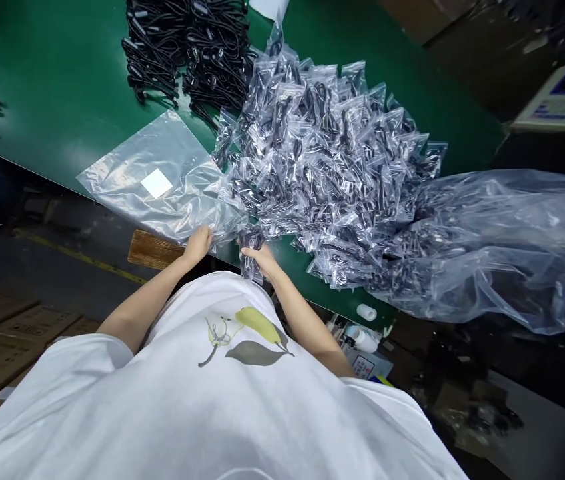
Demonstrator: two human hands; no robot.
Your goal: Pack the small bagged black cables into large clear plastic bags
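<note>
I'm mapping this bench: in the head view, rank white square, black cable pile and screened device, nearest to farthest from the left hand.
1. White square: ahead-left, on or inside flat clear bag.
2. Black cable pile: farther ahead.
3. Screened device: far right.

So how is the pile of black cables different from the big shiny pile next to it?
The black cables are loose, while the bagged cables sit in small clear zip bags. The black cables form two side-by-side stacks; the bagged cables make a wider, jumbled heap. Both lie on the green table.
</note>
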